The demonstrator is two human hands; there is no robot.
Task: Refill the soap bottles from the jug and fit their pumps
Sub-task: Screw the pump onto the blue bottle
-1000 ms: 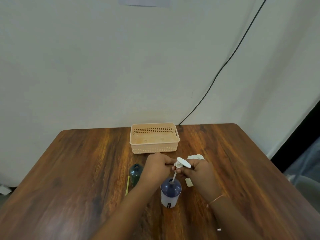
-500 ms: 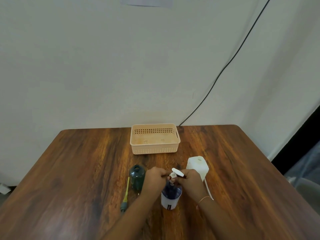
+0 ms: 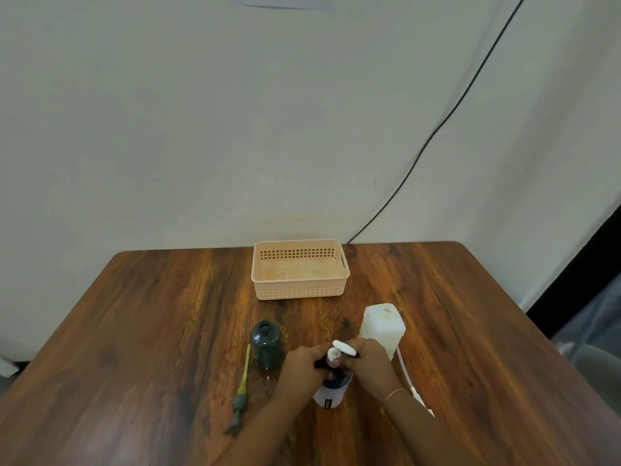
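Item: wooden desk [image 3: 134,331] with dark brown grain, filling the lower half of the frame.

Lower centre: we recorded a short bottle with a dark blue top and white lower body [image 3: 331,393], upright on the desk. A white pump head with a flat spout [image 3: 341,350] sat at its neck, spout pointing right. Our left hand [image 3: 304,366] and right hand [image 3: 368,364] met around the neck from either side. Each grip was closed; the right fingers appeared to be on the pump collar and the left on the bottle's shoulder, though the collar itself was hidden, so we could not tell whether it was threaded home.

Left of that: a dark green translucent bottle [image 3: 265,344], upright, mouth open, no pump fitted. Just beside it lay a yellow-green dip tube with a grey pump end [image 3: 242,381], flat on the desk.

Right of the hands: a white plastic jug [image 3: 383,326], upright, close behind the right wrist, with a white tube [image 3: 405,368] trailing toward the lower right.

Centre, farther back: a peach slotted plastic basket [image 3: 300,290], nothing in it that we could see.

Risks noted, as judgement: a collar started crooked would cross-thread and leak; twisting hard against a light hold could tip the blue bottle; the right forearm could knock the jug standing so near; the green bottle's open mouth invited a spill if bumped.
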